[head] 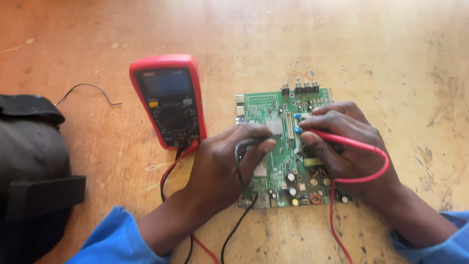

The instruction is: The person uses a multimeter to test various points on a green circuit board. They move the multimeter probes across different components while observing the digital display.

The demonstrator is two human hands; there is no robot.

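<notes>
So the scratched wooden tabletop (381, 58) has a dark bag (29, 161) at the left edge, then a red multimeter (168, 100) lying flat, and just right of it the green circuit board (286, 146) where both hands are working. The left hand (220, 168) is pinched shut around the black probe (249, 143), the right hand (347, 142) is closed on the red probe (337, 140), and both tips meet near the silver heatsink (274, 126). The parts there are packed tight, so one small slip could bridge two pins. The tips are too blurry to say exactly what they touch. Also the leads loop under the wrists, so a snag could drag the meter.
</notes>
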